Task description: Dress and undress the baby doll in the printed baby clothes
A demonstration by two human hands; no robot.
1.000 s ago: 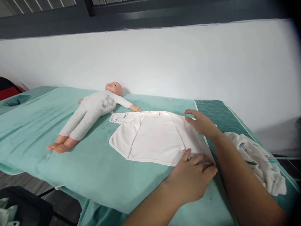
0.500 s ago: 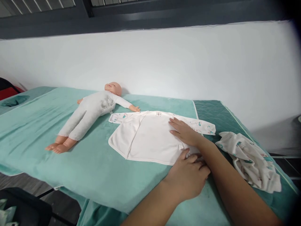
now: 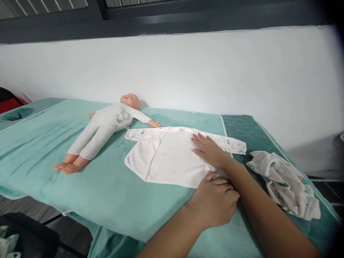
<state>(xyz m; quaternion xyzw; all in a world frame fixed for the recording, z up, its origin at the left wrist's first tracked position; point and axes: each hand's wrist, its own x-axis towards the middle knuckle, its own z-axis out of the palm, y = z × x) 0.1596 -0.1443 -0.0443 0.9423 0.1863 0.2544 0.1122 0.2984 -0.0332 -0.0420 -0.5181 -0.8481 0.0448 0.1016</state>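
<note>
A white baby shirt (image 3: 172, 157) lies spread with its inside up, its printed sleeves stretched out to both sides and a small label at the neck. My right hand (image 3: 210, 151) rests flat on the right part of the shirt, fingers stretched out. Nearer to me, my left hand (image 3: 216, 200) is closed at the shirt's lower right corner, just below my right wrist. Its fingers are curled and their tips are partly hidden, with the hem at them. A baby doll (image 3: 107, 120) in a white body lies on its back to the left, one hand close to the left sleeve.
Crumpled white printed baby clothing (image 3: 287, 184) lies at the right on a dark green quilted cover (image 3: 239, 123). A light green cloth (image 3: 113, 200) covers most of the bed. Behind it stands a white wall (image 3: 172, 71). A black object (image 3: 29, 233) is at the lower left.
My right hand has slid very slightly left over the shirt. My left hand stays at the hem with almost no movement. The doll and the crumpled clothing lie as before.
</note>
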